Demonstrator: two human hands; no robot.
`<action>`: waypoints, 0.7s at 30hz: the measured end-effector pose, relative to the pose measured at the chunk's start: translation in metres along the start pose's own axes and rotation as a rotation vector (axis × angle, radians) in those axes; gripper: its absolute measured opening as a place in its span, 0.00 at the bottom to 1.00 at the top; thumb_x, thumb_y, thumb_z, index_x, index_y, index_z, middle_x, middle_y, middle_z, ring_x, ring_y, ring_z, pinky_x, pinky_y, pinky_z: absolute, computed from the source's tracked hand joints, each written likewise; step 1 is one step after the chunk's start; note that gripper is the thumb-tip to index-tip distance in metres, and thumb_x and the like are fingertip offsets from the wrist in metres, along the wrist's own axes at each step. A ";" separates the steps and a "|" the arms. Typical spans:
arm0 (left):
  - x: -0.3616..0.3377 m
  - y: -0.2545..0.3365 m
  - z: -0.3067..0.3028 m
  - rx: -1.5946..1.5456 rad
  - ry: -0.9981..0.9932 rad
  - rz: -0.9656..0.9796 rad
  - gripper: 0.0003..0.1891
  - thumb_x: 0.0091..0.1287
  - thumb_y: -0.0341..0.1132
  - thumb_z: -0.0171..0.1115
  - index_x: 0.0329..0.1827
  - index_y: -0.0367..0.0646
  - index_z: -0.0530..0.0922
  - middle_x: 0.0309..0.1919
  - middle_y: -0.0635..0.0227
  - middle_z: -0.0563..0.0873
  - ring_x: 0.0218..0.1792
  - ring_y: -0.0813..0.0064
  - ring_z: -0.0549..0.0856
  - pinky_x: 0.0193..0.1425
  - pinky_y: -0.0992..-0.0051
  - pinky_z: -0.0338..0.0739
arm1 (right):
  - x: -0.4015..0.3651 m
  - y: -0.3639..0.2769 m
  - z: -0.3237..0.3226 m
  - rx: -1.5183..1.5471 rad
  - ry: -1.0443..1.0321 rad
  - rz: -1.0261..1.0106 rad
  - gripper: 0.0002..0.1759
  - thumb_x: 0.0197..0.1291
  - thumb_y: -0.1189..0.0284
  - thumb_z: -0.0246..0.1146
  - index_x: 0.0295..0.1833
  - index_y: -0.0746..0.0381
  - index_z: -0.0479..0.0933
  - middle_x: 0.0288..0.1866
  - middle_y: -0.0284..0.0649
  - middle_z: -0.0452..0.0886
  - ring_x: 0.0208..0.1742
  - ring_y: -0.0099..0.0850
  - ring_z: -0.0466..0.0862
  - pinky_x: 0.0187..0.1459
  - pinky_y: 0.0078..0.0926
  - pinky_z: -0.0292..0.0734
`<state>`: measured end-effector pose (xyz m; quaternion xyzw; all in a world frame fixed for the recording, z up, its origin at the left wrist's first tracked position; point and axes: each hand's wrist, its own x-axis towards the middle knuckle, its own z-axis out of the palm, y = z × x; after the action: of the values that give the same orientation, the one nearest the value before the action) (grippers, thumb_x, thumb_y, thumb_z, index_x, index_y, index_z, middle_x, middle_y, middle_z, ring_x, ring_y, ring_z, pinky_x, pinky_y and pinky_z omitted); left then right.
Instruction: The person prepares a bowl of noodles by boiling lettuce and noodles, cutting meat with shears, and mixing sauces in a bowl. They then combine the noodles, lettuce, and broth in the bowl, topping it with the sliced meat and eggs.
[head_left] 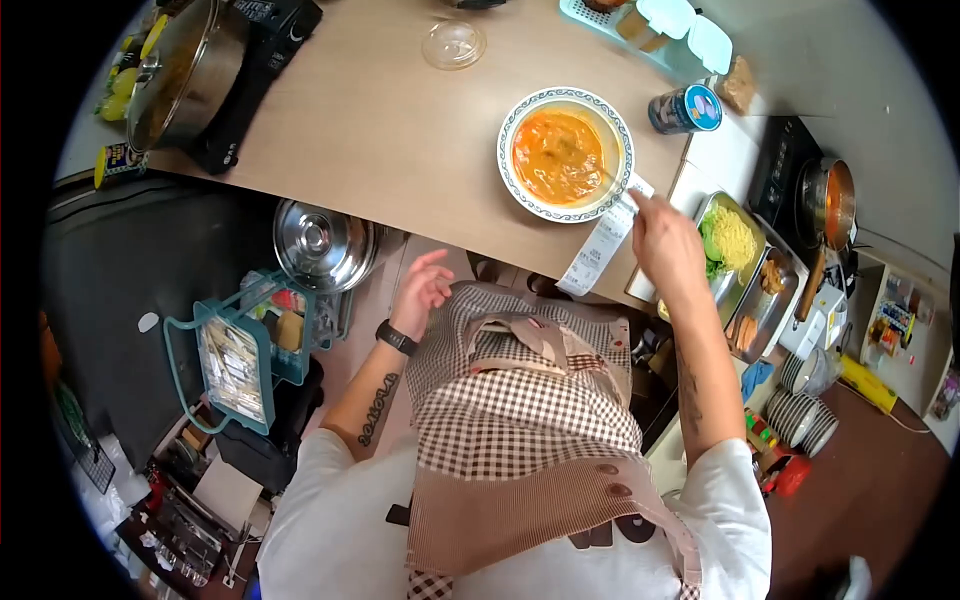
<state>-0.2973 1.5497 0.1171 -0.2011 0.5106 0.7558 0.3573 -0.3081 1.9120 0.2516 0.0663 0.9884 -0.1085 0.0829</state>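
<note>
A white bowl with a blue patterned rim (508, 165) holds orange-red soup (555, 150) with pieces in it. My right hand (668, 245) is at the bowl's near right edge, fingers curled and the index finger pointing at the rim. A thin handle seems to run from the soup toward these fingers, but what they grip is hard to make out. A long printed receipt (595, 250) lies beside the hand, partly under the bowl, its end hanging over the table edge. My left hand (425, 285) hovers before the table edge, fingers loosely apart, holding nothing.
A big pot (185, 75) stands on a burner at the left. A clear lid (453, 45) and a blue can (686, 109) are on the table (380, 130). At the right are metal trays with noodles (732, 240) and a saucepan (828, 200). Stacked bowls (795, 415) stand lower right.
</note>
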 end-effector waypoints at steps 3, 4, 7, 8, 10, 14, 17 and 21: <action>-0.009 -0.007 -0.023 -0.004 0.078 -0.006 0.21 0.73 0.38 0.53 0.66 0.39 0.73 0.40 0.69 0.83 0.33 0.81 0.80 0.34 0.83 0.71 | -0.020 0.003 -0.013 -0.003 -0.042 0.101 0.16 0.62 0.77 0.57 0.55 0.62 0.82 0.40 0.51 0.85 0.39 0.50 0.85 0.43 0.46 0.81; -0.009 -0.013 -0.034 0.012 0.105 -0.003 0.21 0.73 0.38 0.53 0.65 0.40 0.73 0.40 0.69 0.83 0.33 0.81 0.80 0.35 0.83 0.71 | -0.022 0.004 -0.013 0.008 -0.083 0.124 0.16 0.63 0.76 0.58 0.55 0.62 0.82 0.38 0.51 0.85 0.39 0.51 0.85 0.44 0.46 0.80; -0.015 -0.030 -0.051 0.053 0.135 -0.048 0.20 0.73 0.39 0.52 0.65 0.41 0.74 0.41 0.69 0.83 0.34 0.81 0.81 0.36 0.83 0.71 | -0.006 -0.003 -0.002 0.019 -0.028 0.031 0.16 0.62 0.76 0.58 0.55 0.62 0.82 0.41 0.51 0.85 0.40 0.50 0.86 0.45 0.46 0.80; -0.012 -0.030 -0.055 0.059 0.138 -0.043 0.20 0.73 0.39 0.52 0.64 0.42 0.75 0.41 0.70 0.83 0.35 0.82 0.81 0.36 0.83 0.71 | 0.000 -0.001 -0.004 0.029 0.005 0.035 0.17 0.61 0.77 0.58 0.55 0.62 0.82 0.42 0.49 0.85 0.40 0.49 0.86 0.45 0.45 0.81; -0.013 -0.029 -0.062 0.059 0.185 -0.061 0.19 0.74 0.39 0.51 0.64 0.42 0.75 0.41 0.69 0.83 0.36 0.81 0.81 0.37 0.81 0.71 | -0.018 -0.002 -0.022 -0.041 -0.110 0.136 0.17 0.62 0.77 0.58 0.55 0.61 0.82 0.41 0.49 0.84 0.39 0.49 0.85 0.44 0.46 0.81; -0.015 -0.047 -0.080 0.068 0.192 -0.083 0.19 0.75 0.39 0.50 0.64 0.42 0.75 0.42 0.70 0.82 0.36 0.80 0.80 0.38 0.81 0.70 | -0.001 -0.004 0.000 -0.002 0.018 0.002 0.18 0.63 0.76 0.57 0.57 0.60 0.81 0.38 0.49 0.84 0.38 0.49 0.85 0.44 0.46 0.81; -0.014 -0.034 -0.075 0.129 0.198 -0.110 0.19 0.75 0.40 0.49 0.64 0.42 0.75 0.42 0.70 0.83 0.37 0.80 0.81 0.39 0.81 0.71 | -0.019 0.001 -0.018 -0.065 -0.080 0.134 0.18 0.62 0.76 0.57 0.57 0.60 0.82 0.36 0.49 0.84 0.36 0.49 0.85 0.42 0.46 0.80; -0.005 -0.044 -0.085 0.100 0.177 -0.117 0.20 0.74 0.40 0.51 0.64 0.42 0.75 0.43 0.70 0.83 0.38 0.80 0.81 0.39 0.81 0.71 | 0.000 -0.007 -0.005 -0.033 -0.027 0.045 0.16 0.65 0.74 0.59 0.56 0.63 0.82 0.43 0.50 0.85 0.39 0.46 0.86 0.45 0.43 0.82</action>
<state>-0.2665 1.4805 0.0589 -0.2784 0.5647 0.6865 0.3639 -0.3100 1.9059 0.2576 0.0854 0.9871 -0.0911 0.0997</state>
